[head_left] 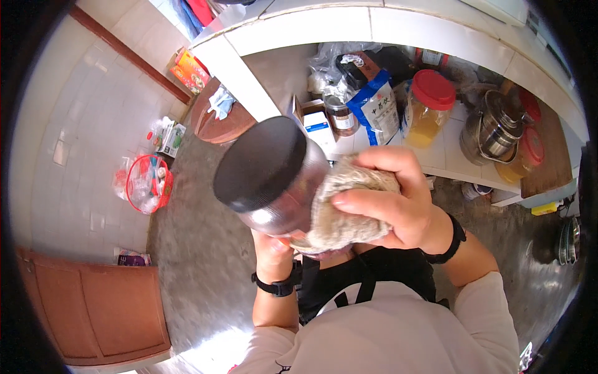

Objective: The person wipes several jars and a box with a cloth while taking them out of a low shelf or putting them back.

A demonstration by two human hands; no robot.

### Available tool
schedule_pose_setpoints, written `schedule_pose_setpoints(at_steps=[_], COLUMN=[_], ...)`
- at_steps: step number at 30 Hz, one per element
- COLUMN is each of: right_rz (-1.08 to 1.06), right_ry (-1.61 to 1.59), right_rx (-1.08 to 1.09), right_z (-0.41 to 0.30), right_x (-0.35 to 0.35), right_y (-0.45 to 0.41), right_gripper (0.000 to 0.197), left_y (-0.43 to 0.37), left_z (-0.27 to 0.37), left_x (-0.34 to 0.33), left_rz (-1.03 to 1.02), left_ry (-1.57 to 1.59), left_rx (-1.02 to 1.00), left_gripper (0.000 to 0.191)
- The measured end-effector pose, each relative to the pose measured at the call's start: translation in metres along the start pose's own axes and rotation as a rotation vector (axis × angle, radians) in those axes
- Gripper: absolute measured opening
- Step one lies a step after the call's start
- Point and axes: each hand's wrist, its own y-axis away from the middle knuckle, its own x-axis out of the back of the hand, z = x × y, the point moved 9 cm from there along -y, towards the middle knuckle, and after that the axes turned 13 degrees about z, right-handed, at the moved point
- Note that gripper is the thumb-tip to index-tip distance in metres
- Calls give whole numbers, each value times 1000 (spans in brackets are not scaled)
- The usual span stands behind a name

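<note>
A large clear jar (275,224) with a wide black screw lid (261,163) is held up in front of my chest, its lid tilted toward the upper left. My left hand (274,252) grips the jar from below, most of its fingers hidden behind it. In my right hand (397,201) is a bunched, fuzzy beige cloth (345,205), pressed against the side of the jar. Reddish-dark contents show through the jar wall, though the cloth covers part of it.
Beyond the jar, a tiled shelf (448,163) holds a red-lidded jar of yellow liquid (427,112), a blue-and-white bag (378,110) and a steel pot (495,131). A round wooden stool (219,133) and a red basket (166,187) stand at left.
</note>
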Motion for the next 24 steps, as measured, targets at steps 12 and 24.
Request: schedule_pose_setpoints(at_steps=[12, 24], right_rz=[103, 232], right_ry=[-629, 30], right_rx=[-843, -396], right_z=[71, 50], right_x=[-37, -10], right_y=[21, 9], right_gripper=[26, 30], left_y=[24, -7], left_z=[-44, -6], left_x=[15, 4], left_rz=[-195, 190], left_ry=[511, 149], left_rx=[258, 66], left_gripper=[89, 74])
